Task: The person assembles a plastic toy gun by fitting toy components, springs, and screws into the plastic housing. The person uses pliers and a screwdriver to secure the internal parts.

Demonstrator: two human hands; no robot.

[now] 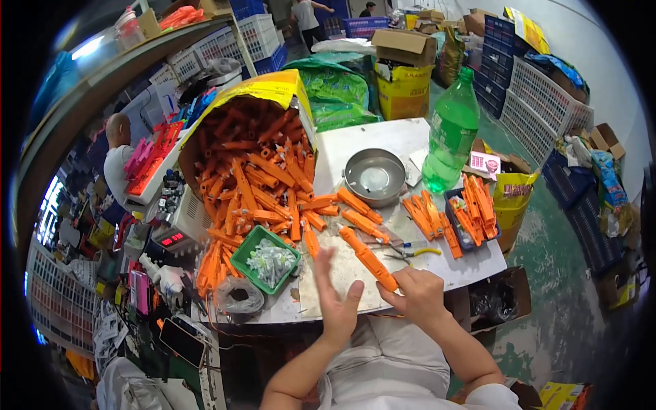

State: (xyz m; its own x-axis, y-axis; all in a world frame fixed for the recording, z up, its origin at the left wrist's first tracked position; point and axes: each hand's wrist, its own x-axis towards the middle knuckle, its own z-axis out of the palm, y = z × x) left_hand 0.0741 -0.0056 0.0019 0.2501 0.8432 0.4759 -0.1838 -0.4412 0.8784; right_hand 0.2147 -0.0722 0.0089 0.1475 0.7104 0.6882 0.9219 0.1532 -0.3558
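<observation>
My right hand (pixel 419 295) grips one end of a long orange plastic housing (pixel 365 256), which points away to the upper left over the white table (pixel 348 147). Beside it my left hand (pixel 336 301) is raised, fingers stretched and thumb apart, holding nothing. A large heap of similar orange pieces (pixel 263 178) spills from a yellow sack (pixel 273 92) onto the table. Left of my hands sits a green tray (pixel 257 239) with small clear plastic parts (pixel 272 262). Yellow-handled pliers (pixel 424 253) lie beyond my right hand.
A round metal bowl (pixel 374 176) and a green bottle (pixel 451 133) stand at the back. On the right, a dark bin (pixel 471 217) holds more orange pieces. A roll of clear film (pixel 239 296) lies at the front left. Stacked crates (pixel 547 96) and a person (pixel 119 157) are farther off.
</observation>
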